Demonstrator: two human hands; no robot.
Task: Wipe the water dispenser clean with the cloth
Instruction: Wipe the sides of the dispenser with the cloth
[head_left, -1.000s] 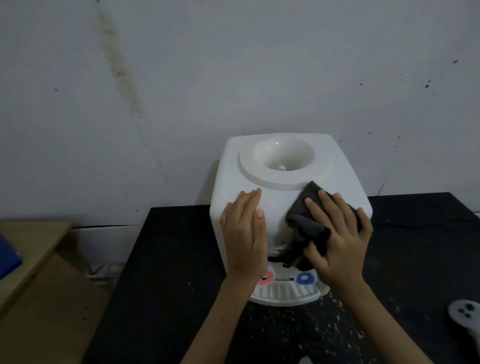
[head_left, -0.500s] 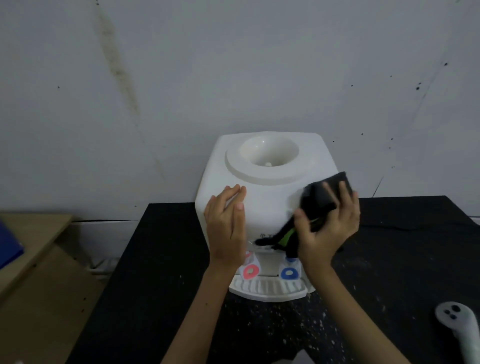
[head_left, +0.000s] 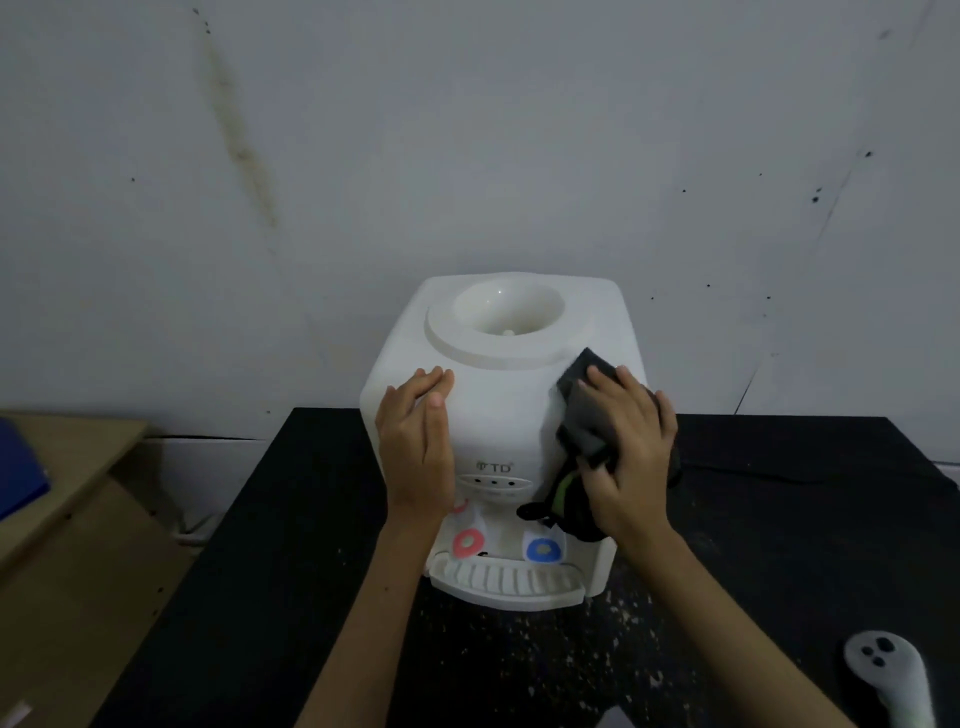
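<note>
The white plastic tabletop water dispenser (head_left: 498, 410) is standing at the back of the black counter (head_left: 291, 571), close against the grey wall (head_left: 467, 130). The wipe is under way, I judge: the dark grey cloth (head_left: 584, 410) is pressing on the dispenser's front right corner, while the round bottle well on top, the left side, the tap panel and the ribbed drip tray are lying uncovered, and whether any of them is clean already cannot be told from here. The right hand (head_left: 631, 457) is lying over the cloth, its grip curling round the bunched fabric, with a loose end dangling near the blue tap. The left hand (head_left: 415, 447) is resting flat on the front left corner, fingers straight and together, apparently steadying the body.
</note>
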